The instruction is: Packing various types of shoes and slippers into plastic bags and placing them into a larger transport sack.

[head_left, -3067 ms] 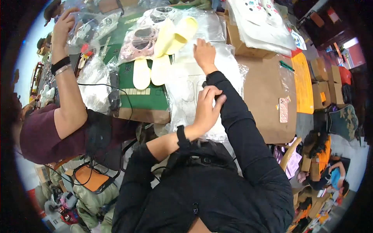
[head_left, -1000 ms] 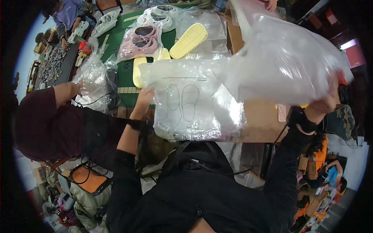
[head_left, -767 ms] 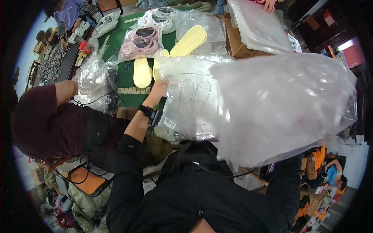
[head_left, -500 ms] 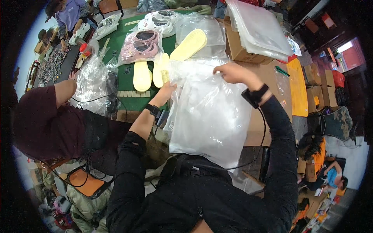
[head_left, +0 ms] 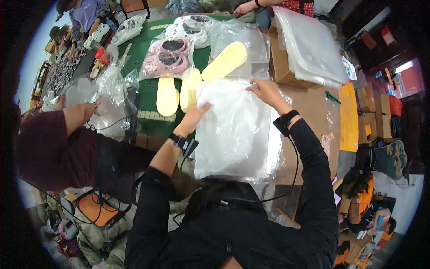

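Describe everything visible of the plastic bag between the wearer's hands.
The plastic bag is roughly rectangular, apparently thin, glossy, cloudy-clear film, creased with bright highlights. It lies fairly flat at the near edge of the table, with more clear plastic showing past its right side. The left hand is at its upper left edge, the right hand at its upper right corner. Whether its mouth is open is unclear.

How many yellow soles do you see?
3 visible: the left sole in front of the pink shoes, the middle sole beside the left hand, and the slanted sole beyond the nearest bag. More may be hidden.
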`<act>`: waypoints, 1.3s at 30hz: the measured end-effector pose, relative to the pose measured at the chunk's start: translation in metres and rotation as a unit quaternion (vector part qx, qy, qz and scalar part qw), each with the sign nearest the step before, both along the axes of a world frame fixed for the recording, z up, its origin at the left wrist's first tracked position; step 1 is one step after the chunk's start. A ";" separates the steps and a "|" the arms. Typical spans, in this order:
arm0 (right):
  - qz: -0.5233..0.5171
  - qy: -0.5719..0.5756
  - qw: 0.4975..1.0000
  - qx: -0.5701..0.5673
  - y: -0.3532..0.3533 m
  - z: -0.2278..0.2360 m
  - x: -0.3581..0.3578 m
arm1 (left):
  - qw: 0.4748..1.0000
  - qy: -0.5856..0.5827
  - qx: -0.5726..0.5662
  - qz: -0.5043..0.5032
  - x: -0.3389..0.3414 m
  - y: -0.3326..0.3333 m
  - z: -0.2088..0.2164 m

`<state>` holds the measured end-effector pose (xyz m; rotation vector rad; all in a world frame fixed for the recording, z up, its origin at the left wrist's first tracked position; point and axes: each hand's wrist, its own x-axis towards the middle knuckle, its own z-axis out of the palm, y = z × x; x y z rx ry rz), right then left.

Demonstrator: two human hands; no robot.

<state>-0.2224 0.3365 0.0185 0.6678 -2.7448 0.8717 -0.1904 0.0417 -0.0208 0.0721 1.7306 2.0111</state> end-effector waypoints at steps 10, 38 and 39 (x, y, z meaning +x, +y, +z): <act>0.165 -0.185 0.969 0.011 -0.016 0.039 -0.005 | 0.989 0.013 -0.102 -0.107 -0.004 -0.015 0.064; -0.112 0.136 0.730 -0.661 0.019 0.137 -0.232 | 0.740 0.276 -0.606 -0.097 -0.160 0.085 -0.055; -0.219 0.083 0.695 -0.680 -0.002 0.121 -0.236 | 0.719 0.262 -0.640 -0.066 -0.161 0.080 -0.064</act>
